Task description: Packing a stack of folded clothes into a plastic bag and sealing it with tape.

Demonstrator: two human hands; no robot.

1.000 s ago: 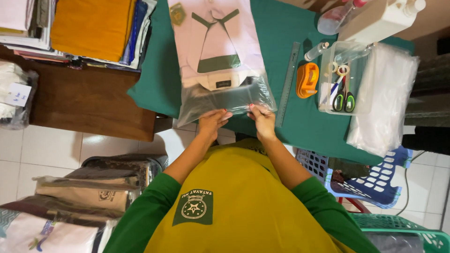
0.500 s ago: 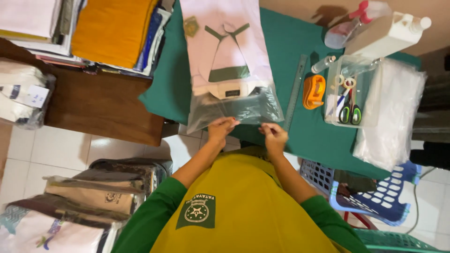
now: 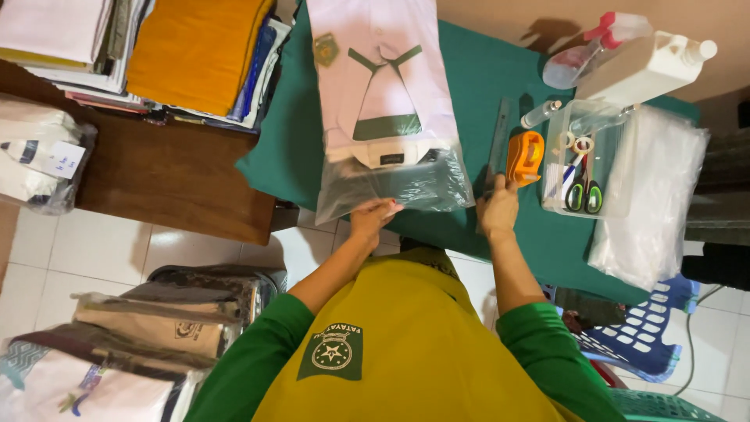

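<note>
On green table (image 3: pixel 469 86), left hand (image 3: pixel 373 219) pinching bagged shirt (image 3: pixel 387 117); right hand (image 3: pixel 498 209) by ruler (image 3: pixel 498 141), grip unclear

Looking down, we see our left hand (image 3: pixel 373 220) holding the open end of a clear plastic bag (image 3: pixel 398 184) containing a folded pink shirt (image 3: pixel 379 78), while our right hand (image 3: pixel 498 209) touches an orange tape dispenser (image 3: pixel 524 156) on green cloth (image 3: pixel 476 78).

White tiled floor (image 3: pixel 101 250), brown wooden shelf (image 3: pixel 172 176), green-covered table (image 3: pixel 484 70), beige wall (image 3: pixel 508 12)
</note>
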